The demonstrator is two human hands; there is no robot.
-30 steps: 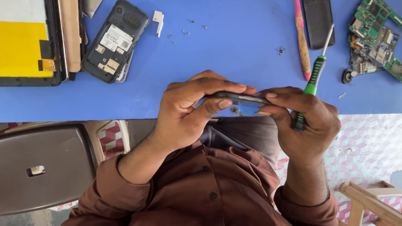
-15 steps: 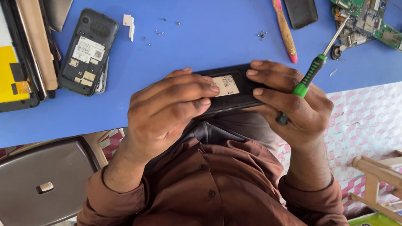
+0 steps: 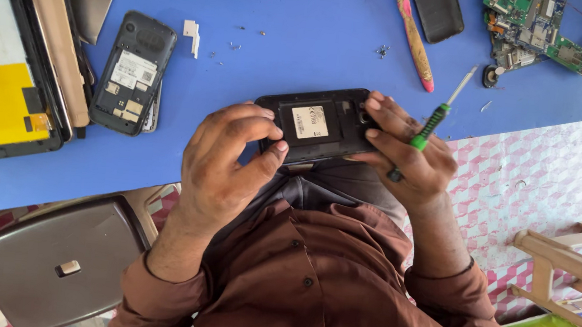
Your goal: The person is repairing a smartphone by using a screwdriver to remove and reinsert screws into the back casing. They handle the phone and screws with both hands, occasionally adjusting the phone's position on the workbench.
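I held the opened black phone point(image 3: 318, 124) over the near edge of the blue table point(image 3: 297, 34), its back facing up. My left hand point(image 3: 222, 167) pinched its left end between thumb and fingers. My right hand point(image 3: 407, 158) gripped the right end, with a green-handled screwdriver point(image 3: 440, 114) tucked between its fingers, tip pointing away. Another opened phone point(image 3: 133, 73) lay to the left.

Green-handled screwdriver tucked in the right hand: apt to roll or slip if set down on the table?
Probably rolls: the screwdriver has a round-looking green handle and thin shaft, and the blue table looks smooth and flat. Likely light and stiff, since the right hand pins it between fingers while also gripping the black phone.
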